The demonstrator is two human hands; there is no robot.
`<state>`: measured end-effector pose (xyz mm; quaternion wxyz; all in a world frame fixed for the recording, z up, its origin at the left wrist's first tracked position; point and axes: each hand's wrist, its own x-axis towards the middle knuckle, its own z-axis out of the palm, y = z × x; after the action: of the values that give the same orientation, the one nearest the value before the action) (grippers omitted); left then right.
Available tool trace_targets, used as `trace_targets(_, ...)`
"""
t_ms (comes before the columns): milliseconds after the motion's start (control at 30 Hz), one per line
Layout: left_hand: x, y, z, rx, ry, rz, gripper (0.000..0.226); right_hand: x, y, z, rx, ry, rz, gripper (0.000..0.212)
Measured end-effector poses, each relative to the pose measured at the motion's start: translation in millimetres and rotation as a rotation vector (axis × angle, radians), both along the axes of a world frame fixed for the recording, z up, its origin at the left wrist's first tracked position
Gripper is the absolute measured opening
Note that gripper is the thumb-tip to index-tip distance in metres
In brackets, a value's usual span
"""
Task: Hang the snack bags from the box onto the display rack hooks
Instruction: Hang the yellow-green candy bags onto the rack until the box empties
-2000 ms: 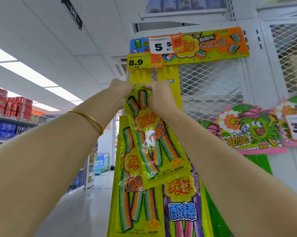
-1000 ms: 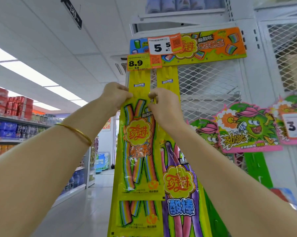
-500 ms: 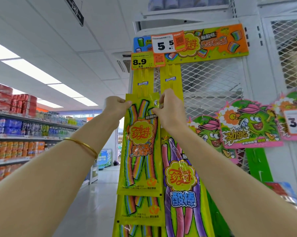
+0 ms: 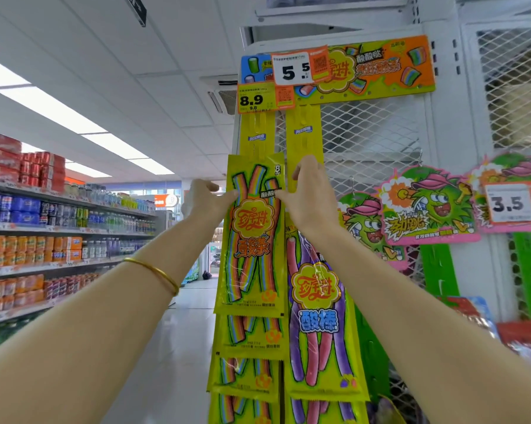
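A yellow snack bag (image 4: 252,237) printed with rainbow strips hangs straight on the left yellow hanging strip (image 4: 256,134) of the display rack, above several like bags. My left hand (image 4: 201,201) is beside the bag's upper left edge, fingers spread, fingertips just touching it. My right hand (image 4: 311,195) is at its upper right edge, thumb against the bag and fingers resting on the right yellow strip (image 4: 302,133). Under that hand hangs a bag with purple and pink sticks (image 4: 319,304). The box is out of view.
An orange and yellow header card (image 4: 377,67) with price tags 5.5 and 8.9 tops the rack. Behind is a white mesh panel (image 4: 371,136). Green cartoon cards (image 4: 426,206) hang to the right. Drink shelves (image 4: 43,234) line the aisle on the left.
The bag was tilted and gripped by its top corners; now it hangs straight on the left strip. Both hands have slid down from the top to the bag's sides and loosened.
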<state>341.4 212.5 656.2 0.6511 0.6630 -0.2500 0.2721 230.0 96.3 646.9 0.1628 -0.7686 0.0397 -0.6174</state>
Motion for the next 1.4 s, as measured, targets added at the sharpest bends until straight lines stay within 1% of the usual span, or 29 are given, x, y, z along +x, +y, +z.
trace_targets(100,-13,4,-33,0.020,-0.005,0.020,0.041,-19,5,-24,0.000,-0.002,0.033,0.030)
trace_targets(200,-33,9,-81,0.027,-0.023,0.041,0.039,-41,16,-70,0.026,0.030,0.160,0.024)
trace_targets(300,-57,19,-153,0.021,-0.022,0.053,0.035,-62,29,-148,0.059,0.144,0.300,0.017)
trace_targets(367,-73,28,-219,0.040,0.007,0.056,0.032,-73,35,-216,0.096,0.280,0.359,0.015)
trace_targets(400,-82,33,-256,0.068,0.052,0.057,0.030,-78,36,-255,0.129,0.364,0.368,0.014)
trace_targets(467,-95,43,-336,0.161,0.205,0.060,0.028,-86,38,-330,0.193,0.549,0.338,0.013)
trace_targets(567,-110,64,-449,0.347,0.456,0.088,0.036,-94,38,-428,0.292,0.803,0.291,0.010)
trace_targets(667,-120,86,-537,0.568,0.572,0.164,0.046,-101,39,-497,0.375,0.968,0.251,0.008)
trace_targets(800,-133,105,-619,0.836,0.719,0.219,0.053,-104,38,-560,0.422,1.121,0.218,0.012)
trace_targets(900,-146,111,-663,1.084,0.769,0.210,0.056,-106,38,-599,0.442,1.232,0.198,0.010)
trace_targets(967,-154,109,-684,1.180,0.760,0.180,0.050,-109,38,-616,0.472,1.309,0.193,0.013)
trace_targets(1067,-157,106,-698,1.253,0.711,0.193,0.039,-113,35,-630,0.486,1.359,0.178,0.017)
trace_targets(1133,-156,109,-704,1.277,0.664,0.229,0.039,-115,31,-634,0.485,1.373,0.161,0.018)
trace_targets(1200,-154,117,-708,1.304,0.703,0.236,0.035,-114,31,-638,0.486,1.391,0.152,0.018)
trace_targets(1267,-150,124,-709,1.319,0.750,0.209,0.026,-112,33,-643,0.486,1.397,0.156,0.015)
trace_targets(1300,-145,129,-710,1.349,0.735,0.213,0.024,-111,36,-646,0.485,1.403,0.165,0.014)
trace_targets(1400,-118,156,-705,1.452,0.684,0.350,0.023,-106,47,-654,0.466,1.428,0.199,0.014)
